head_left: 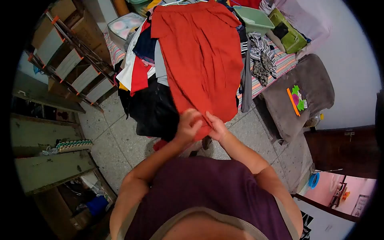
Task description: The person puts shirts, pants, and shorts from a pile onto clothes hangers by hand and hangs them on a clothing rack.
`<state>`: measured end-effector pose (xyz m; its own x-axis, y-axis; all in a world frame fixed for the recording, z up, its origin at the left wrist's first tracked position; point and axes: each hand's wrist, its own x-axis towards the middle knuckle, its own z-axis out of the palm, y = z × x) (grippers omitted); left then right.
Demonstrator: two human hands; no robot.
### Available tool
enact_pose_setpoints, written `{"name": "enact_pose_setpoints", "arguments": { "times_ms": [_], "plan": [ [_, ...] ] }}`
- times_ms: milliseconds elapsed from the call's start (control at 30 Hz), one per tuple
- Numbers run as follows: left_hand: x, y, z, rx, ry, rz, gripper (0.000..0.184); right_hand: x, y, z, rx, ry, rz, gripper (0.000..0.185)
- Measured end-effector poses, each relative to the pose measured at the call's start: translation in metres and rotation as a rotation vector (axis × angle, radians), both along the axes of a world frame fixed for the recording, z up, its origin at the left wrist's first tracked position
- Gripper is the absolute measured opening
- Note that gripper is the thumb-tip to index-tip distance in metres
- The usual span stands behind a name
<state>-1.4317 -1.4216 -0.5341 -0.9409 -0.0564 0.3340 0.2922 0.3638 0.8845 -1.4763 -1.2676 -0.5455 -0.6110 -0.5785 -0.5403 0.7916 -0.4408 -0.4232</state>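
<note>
A pair of red trousers (202, 52) lies spread over the clothes pile, waist at the far end and legs hanging toward me. My left hand (188, 127) is at the lower end of one leg, fingers curled on the fabric and slightly blurred. Close beside it, my right hand (216, 127) pinches the edge of the same leg, thumb on top. Beneath and left of the trousers hangs a black garment (154, 108). A red-and-white garment (139, 76) and a navy one (145, 45) lie further up the pile.
The pile rests on a striped bed (279, 60). A green basin (256, 20) and a green bag (289, 32) stand at the back right. On the right is a grey chair (300, 90); a folding ladder (72, 60) leans at left, above open cabinets (52, 168).
</note>
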Motion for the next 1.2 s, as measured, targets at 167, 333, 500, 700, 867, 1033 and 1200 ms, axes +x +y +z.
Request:
{"name": "enact_pose_setpoints", "arguments": {
  "times_ms": [167, 333, 500, 700, 867, 1033, 1200],
  "plan": [
    [-0.005, -0.046, -0.026, 1.140, -1.010, 0.026, 0.064, 0.011, -0.007, 0.025, -0.188, -0.054, 0.039, 0.054],
    [0.005, -0.041, -0.032, 1.392, -0.819, -0.169, 0.053, 0.013, -0.001, 0.020, -0.131, -0.056, -0.002, 0.051],
    [0.026, -0.078, -0.034, 1.150, -0.781, 0.192, 0.038, 0.001, 0.024, -0.002, 0.177, 0.060, -0.027, 0.042],
    [0.056, -0.104, -0.036, 0.892, -0.948, 0.098, 0.039, 0.010, 0.007, -0.008, 0.220, 0.054, 0.109, 0.036],
    [0.094, -0.096, -0.054, 0.699, -1.123, -0.232, 0.044, 0.026, 0.017, -0.002, 0.341, 0.124, 0.505, 0.037],
    [0.131, -0.106, -0.076, 0.691, -1.227, -0.290, 0.044, 0.054, 0.036, -0.052, 0.407, 0.209, 0.669, 0.037],
    [0.107, -0.093, -0.038, 1.126, -0.884, 0.078, 0.044, 0.045, 0.032, -0.055, 0.327, 0.110, 0.298, 0.041]
  ]
}}
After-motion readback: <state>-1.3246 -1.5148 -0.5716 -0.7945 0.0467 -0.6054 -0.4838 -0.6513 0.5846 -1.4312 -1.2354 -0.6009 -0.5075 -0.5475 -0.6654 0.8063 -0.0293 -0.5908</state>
